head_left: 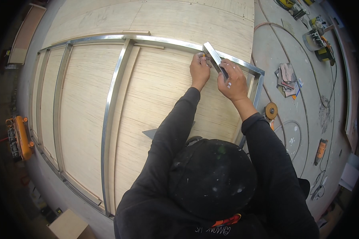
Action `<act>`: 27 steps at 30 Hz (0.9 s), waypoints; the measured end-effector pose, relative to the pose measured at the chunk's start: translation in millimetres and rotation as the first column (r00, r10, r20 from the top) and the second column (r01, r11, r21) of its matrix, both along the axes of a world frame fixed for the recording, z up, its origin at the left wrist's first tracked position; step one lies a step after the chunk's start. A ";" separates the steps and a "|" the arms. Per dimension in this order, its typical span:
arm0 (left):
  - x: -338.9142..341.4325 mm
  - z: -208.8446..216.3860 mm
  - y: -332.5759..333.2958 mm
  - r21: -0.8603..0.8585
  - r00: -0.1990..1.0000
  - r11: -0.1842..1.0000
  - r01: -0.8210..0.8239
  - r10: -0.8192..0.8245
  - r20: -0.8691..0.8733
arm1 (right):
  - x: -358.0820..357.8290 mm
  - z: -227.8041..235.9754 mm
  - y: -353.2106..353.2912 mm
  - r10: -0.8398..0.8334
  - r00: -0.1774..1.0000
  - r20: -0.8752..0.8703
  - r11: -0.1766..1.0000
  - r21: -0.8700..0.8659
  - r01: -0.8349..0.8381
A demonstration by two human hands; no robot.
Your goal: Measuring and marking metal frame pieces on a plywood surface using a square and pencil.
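Note:
My left hand is closed at the far rail of a metal tube frame, near its right end. A thin orange stick, which looks like a pencil, shows between its fingertips. To its right, my right hand grips a short length of square metal tube. This tube slants across the far rail, with its far end sticking out beyond the rail. The fingers cover its near end, so I cannot tell how it touches the frame.
Plywood lies inside and beyond the frame, with wood strips along several bars. A grey triangular plate lies by my left forearm. On the right floor are sanding sheets, a round disc, an orange tool and cables.

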State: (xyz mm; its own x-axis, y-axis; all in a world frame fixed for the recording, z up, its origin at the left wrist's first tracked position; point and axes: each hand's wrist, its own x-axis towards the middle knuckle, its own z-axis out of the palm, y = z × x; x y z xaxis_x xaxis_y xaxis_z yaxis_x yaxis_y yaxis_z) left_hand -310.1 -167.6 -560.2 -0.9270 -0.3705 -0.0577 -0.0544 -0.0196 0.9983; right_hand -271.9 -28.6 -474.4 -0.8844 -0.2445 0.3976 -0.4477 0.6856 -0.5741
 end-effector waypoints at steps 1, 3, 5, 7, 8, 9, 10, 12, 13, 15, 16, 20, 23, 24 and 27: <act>-0.2 -1.0 -0.5 -0.001 1.000 1.000 -0.001 0.001 0.000 | 0.4 0.6 -0.6 0.001 1.000 0.000 1.000 -0.001 -0.001; -0.8 -2.3 -0.7 0.023 1.000 1.000 -0.008 0.008 0.005 | 0.9 1.0 -1.3 -0.004 1.000 -0.001 1.000 0.007 0.004; -0.8 -3.2 -1.3 0.021 1.000 1.000 -0.006 0.006 0.005 | 0.8 1.0 -1.5 -0.005 1.000 -0.002 1.000 0.010 0.005; -1.1 -3.6 -0.8 0.020 1.000 1.000 -0.003 0.003 0.005 | 0.5 0.7 -1.2 -0.006 1.000 -0.003 1.000 0.014 0.007; -1.3 -2.8 -0.8 0.016 1.000 1.000 -0.007 0.007 -0.002 | 0.2 0.7 -1.0 -0.006 1.000 -0.001 1.000 0.015 0.006; -1.5 -2.0 -0.8 0.012 1.000 1.000 -0.012 0.012 -0.009 | 0.0 0.8 -1.0 -0.006 1.000 0.002 1.000 0.015 0.006; -1.4 -1.2 -1.0 0.010 1.000 1.000 -0.011 0.012 -0.010 | -0.2 0.8 -0.9 -0.006 1.000 0.002 1.000 0.013 0.006; -1.5 -0.4 -0.5 -0.016 1.000 1.000 -0.012 0.012 -0.025 | -1.1 0.5 -0.5 -0.004 1.000 -0.019 1.000 0.020 0.004; -1.9 0.2 -0.1 -0.015 1.000 1.000 -0.012 0.011 -0.026 | -1.4 0.5 -0.3 -0.004 1.000 -0.019 1.000 0.021 0.005; -1.9 -0.1 -0.6 -0.012 0.999 1.000 -0.016 0.015 -0.028 | -1.3 0.6 -1.2 0.001 1.000 -0.022 1.000 0.016 -0.001; -2.2 -0.1 -0.9 -0.013 0.999 1.000 -0.016 0.016 -0.028 | -1.3 0.8 -1.6 0.002 1.000 -0.023 1.000 0.016 -0.001; -1.8 -2.7 -2.7 -0.013 0.999 1.000 -0.025 0.025 -0.040 | -0.2 0.2 -1.5 0.001 1.000 0.012 1.000 0.001 -0.001; -2.0 -3.9 -1.6 -0.017 1.000 1.000 0.003 -0.004 -0.016 | 0.1 -1.0 0.7 -0.001 1.000 0.008 1.000 0.001 0.001; -2.2 -4.5 -0.3 -0.015 1.000 1.000 0.026 -0.026 0.004 | 0.1 -1.5 2.0 -0.003 1.000 -0.001 1.000 0.001 0.003; -5.1 -13.5 -3.7 -0.069 0.999 0.998 0.004 -0.006 -0.039 | -0.4 0.1 -0.2 -0.002 1.000 -0.027 1.000 0.015 0.002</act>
